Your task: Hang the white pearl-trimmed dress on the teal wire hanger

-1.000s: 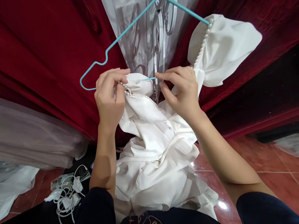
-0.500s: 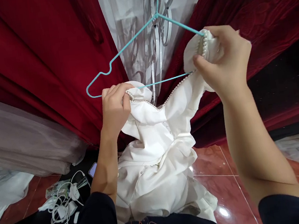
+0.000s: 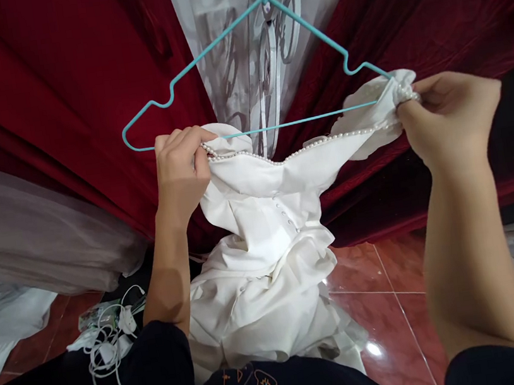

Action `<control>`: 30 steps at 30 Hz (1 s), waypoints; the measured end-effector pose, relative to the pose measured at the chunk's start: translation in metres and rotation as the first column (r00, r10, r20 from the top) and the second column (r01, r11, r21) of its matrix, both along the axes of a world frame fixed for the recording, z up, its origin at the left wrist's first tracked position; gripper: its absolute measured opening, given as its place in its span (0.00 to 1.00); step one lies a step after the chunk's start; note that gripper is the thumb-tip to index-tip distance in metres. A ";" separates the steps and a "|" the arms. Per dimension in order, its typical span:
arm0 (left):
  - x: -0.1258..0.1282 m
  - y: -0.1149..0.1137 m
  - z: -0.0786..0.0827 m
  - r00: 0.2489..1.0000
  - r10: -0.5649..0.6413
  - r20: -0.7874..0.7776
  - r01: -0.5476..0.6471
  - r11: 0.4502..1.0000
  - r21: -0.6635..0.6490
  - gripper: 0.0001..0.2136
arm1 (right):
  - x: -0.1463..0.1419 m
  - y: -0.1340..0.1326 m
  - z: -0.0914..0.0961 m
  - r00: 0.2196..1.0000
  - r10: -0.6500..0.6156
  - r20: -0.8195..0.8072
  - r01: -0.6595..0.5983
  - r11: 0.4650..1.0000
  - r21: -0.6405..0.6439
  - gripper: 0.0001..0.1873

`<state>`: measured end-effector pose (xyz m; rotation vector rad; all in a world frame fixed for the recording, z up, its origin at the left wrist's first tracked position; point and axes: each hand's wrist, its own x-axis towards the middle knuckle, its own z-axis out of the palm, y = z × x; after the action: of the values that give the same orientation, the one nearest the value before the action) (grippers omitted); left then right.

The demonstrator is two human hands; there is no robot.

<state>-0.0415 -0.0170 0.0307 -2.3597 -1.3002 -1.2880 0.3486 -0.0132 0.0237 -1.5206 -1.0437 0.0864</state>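
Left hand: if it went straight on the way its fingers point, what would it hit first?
Probably the bottom bar of the hanger. The left hand, pinching the dress by its pearl edge, points up and rightward, the bar just above its fingertips. Depth is unclear.

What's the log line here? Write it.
left hand: grips dress neckline | right hand: pinches dress shoulder at hanger end

The dress (image 3: 265,249) is white with a pearl trim (image 3: 308,146). The hanger (image 3: 200,57) is turquoise. The curtains (image 3: 55,87) are deep red, the floor (image 3: 394,281) glossy red-brown tile, the cables (image 3: 108,341) white.
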 end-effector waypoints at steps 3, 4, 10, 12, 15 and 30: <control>0.001 0.001 -0.001 0.999 -0.032 0.007 0.032 0.999 -0.031 0.13 | 0.004 -0.019 -0.006 0.998 -0.012 0.068 0.019 0.994 -0.104 0.16; 0.002 0.000 -0.001 0.999 -0.045 0.015 0.045 0.998 -0.042 0.13 | 0.005 -0.025 -0.007 0.994 -0.002 0.112 0.018 0.990 -0.142 0.16; 0.011 -0.003 -0.003 0.994 -0.086 0.060 0.092 0.991 -0.095 0.14 | -0.024 -0.044 0.002 0.664 0.396 0.634 -0.514 0.858 0.003 0.11; 0.013 -0.003 -0.005 0.994 -0.093 0.062 0.099 0.990 -0.101 0.14 | -0.047 -0.043 0.007 0.641 0.333 0.692 -0.591 0.789 0.168 0.11; 0.013 0.000 -0.010 0.993 -0.094 0.066 0.100 0.992 -0.083 0.13 | -0.074 -0.033 0.005 0.625 0.369 0.688 -0.624 0.766 0.155 0.18; -0.004 0.010 -0.095 0.657 -0.034 0.753 -0.054 0.994 0.092 0.10 | -0.095 -0.016 -0.030 0.774 0.353 0.525 -0.557 0.775 0.299 0.11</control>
<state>-0.0454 -0.0073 -0.0642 -1.7418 -1.3384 -2.4240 0.2540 -0.0292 -0.0060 -0.8415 -1.6783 -0.1529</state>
